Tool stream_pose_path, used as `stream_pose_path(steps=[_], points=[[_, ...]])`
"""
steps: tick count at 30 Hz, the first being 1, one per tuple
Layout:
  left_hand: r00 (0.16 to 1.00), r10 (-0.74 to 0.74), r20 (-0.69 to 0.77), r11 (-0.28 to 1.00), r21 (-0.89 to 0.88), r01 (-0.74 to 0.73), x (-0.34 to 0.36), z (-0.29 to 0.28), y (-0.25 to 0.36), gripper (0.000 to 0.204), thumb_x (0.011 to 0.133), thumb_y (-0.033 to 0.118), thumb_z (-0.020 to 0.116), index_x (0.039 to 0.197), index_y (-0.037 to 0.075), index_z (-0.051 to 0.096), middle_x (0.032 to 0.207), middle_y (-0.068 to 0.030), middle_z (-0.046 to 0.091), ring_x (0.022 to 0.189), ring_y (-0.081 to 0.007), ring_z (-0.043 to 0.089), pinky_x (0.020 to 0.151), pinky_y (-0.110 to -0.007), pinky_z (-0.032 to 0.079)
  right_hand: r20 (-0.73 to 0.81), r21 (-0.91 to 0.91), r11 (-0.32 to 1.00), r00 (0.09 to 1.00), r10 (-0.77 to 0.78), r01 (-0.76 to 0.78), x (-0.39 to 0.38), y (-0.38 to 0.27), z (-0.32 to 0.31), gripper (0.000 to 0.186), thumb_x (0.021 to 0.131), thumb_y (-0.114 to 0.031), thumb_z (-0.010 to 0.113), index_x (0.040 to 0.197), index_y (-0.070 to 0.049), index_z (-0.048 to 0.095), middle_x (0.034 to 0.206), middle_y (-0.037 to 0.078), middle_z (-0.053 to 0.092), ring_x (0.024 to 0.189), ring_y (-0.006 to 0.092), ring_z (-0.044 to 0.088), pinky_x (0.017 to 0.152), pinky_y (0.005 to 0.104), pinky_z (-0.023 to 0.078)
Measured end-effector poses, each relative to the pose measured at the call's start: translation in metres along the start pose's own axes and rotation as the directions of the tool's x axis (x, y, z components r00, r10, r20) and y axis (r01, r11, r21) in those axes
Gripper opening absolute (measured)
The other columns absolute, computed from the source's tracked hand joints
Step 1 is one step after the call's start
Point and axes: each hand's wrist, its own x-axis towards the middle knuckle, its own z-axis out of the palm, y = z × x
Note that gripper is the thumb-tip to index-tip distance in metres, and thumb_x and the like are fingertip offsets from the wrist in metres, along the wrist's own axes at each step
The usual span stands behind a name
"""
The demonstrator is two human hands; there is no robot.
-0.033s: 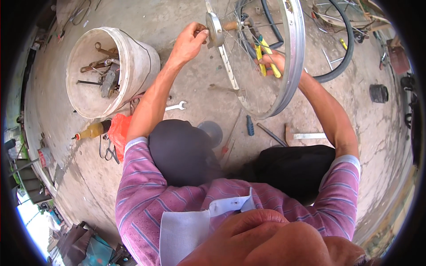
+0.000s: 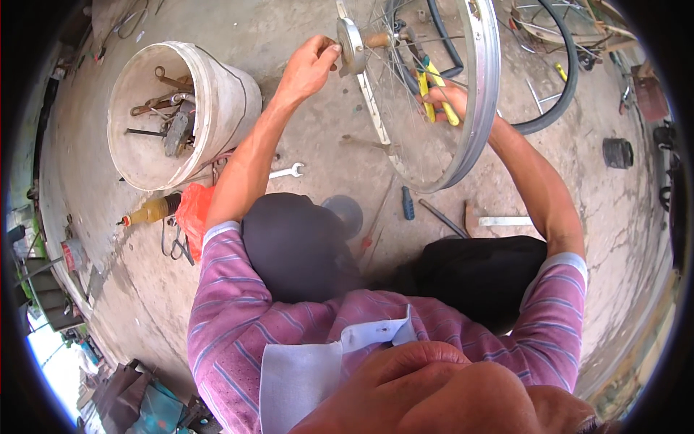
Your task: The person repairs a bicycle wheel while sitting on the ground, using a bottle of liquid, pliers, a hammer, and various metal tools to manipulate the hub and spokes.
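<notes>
A spoked bicycle wheel (image 2: 483,94) stands tilted in front of me, without a tyre on its silver rim. At the left end of its hub sits a round metal hub brake (image 2: 352,45) with a long pale arm. My left hand (image 2: 311,69) is closed at this brake, thumb and fingers pinched against its outer face; the fingertips are partly hidden. On the wheel's other side, my right hand (image 2: 450,100) grips yellow-handled pliers (image 2: 437,74), seen partly through the spokes. Their dark jaws reach the axle end beside the brownish hub barrel (image 2: 377,42).
A white bucket (image 2: 235,94) of metal tools stands at left, near a wrench (image 2: 288,171), an amber bottle (image 2: 153,210) and a red plastic bag (image 2: 194,217). Before my knees lie a blue handle (image 2: 408,204) and a hammer (image 2: 471,220). A black tyre (image 2: 565,79) lies at right.
The wheel has shifted very slightly to the right. The pliers' jaws have tilted a little farther up at the axle end. Both hands keep their holds.
</notes>
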Motion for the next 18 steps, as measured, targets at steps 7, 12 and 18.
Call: stream_pose_path(steps=[7, 12, 18], points=[[0.966, -0.242, 0.092, 0.968, -0.045, 0.247, 0.002, -0.007, -0.013, 0.044, 0.102, 0.040, 0.053, 0.101, -0.001, 0.066, 0.086, -0.0080, 0.070, 0.079, -0.0164, 0.067, 0.071, -0.033, 0.051, 0.048, -0.043, 0.999, 0.999, -0.016, 0.018, 0.008, 0.005, -0.002, 0.048, 0.097, -0.029, 0.069, 0.138, -0.010, 0.054, 0.125, 0.007, 0.064, 0.107, 0.0181, 0.066, 0.088, 0.0386, 0.058], [0.904, -0.393, 0.167, 0.896, -0.151, 0.417, 0.008, -0.008, -0.003, 0.043, 0.103, 0.039, 0.051, 0.097, -0.001, 0.067, 0.086, -0.0083, 0.070, 0.074, -0.0160, 0.065, 0.070, -0.032, 0.051, 0.121, 0.053, 0.997, 0.990, -0.069, 0.063, 0.010, 0.016, -0.013, 0.047, 0.096, -0.032, 0.069, 0.135, -0.010, 0.056, 0.123, 0.005, 0.065, 0.105, 0.0174, 0.067, 0.086, 0.0371, 0.058], [0.999, 0.010, -0.051, 1.000, 0.008, -0.010, -0.003, 0.001, -0.019, 0.050, 0.105, 0.044, 0.047, 0.093, 0.000, 0.068, 0.081, -0.0075, 0.070, 0.063, -0.0154, 0.063, 0.063, -0.030, 0.049, 0.061, 0.003, 0.999, 0.997, -0.053, 0.053, 0.012, 0.015, -0.009, 0.055, 0.095, -0.029, 0.072, 0.142, -0.009, 0.052, 0.129, 0.009, 0.064, 0.109, 0.0187, 0.067, 0.089, 0.0362, 0.058]])
